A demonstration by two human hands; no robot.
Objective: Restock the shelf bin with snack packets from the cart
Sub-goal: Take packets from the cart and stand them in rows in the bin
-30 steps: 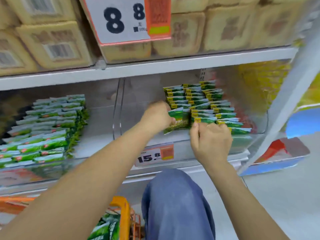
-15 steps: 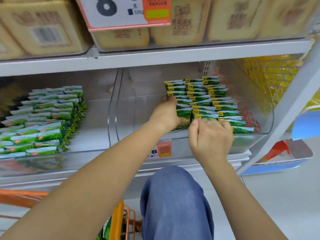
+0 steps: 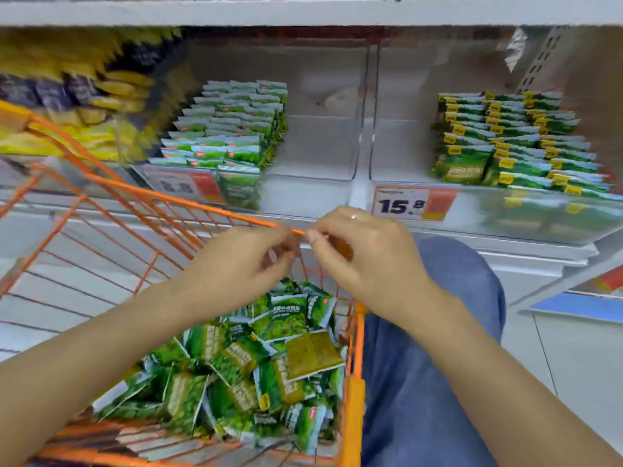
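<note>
Once at bin (image 3: pixel 488 210), hands over cart (image 3: pixel 354 348)

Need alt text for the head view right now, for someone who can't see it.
Both hands, left hand and right hand, hover empty with loosely curled fingers above an orange wire cart heaped with green snack packets. Behind them, a clear shelf bin with a 15.8 price tag holds rows of green packets.
</note>
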